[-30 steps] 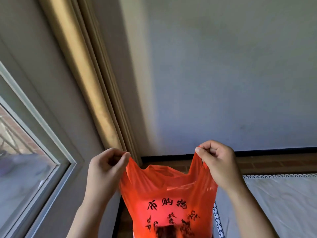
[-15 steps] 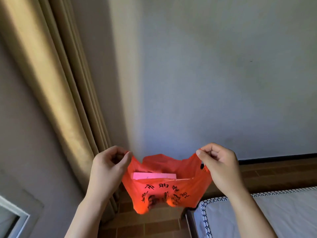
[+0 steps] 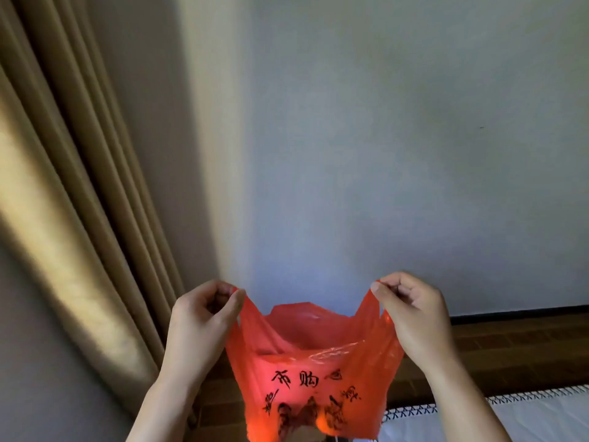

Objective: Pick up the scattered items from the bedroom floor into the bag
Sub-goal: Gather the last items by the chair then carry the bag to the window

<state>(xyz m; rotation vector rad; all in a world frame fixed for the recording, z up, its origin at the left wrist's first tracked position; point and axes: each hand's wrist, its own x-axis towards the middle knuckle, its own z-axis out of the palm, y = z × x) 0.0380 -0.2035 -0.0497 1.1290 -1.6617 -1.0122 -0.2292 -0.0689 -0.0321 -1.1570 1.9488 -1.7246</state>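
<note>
Fingers (image 3: pixel 223 293) of the left hand (image 3: pixel 199 327) were curled and pinched one handle of the bag (image 3: pixel 314 365), with the thumb pressed on the thin plastic. Fingers (image 3: pixel 395 287) of the right hand (image 3: pixel 414 314) were curled the same way and pinched the other handle. Both hands were up in front of the person, and they held the two handles apart, so the top of the bag was open wide between them. The bag was orange-red and see-through in spots, with black writing printed on its front. It hung down in the air from the two hands, and its bottom ran off the low edge of the picture. Some dark shapes showed low down through the plastic, but I could not tell what they were. Behind the bag was a plain pale wall (image 3: pixel 382 138) with a dark strip along its foot. Under that strip was a brown brick floor (image 3: pixel 510 355). At the bottom right, near the right arm, lay a white cloth (image 3: pixel 541 419) with a dark zigzag edge. On the left hung a long tan curtain (image 3: pixel 63 202) in deep folds, just beside the left hand.
</note>
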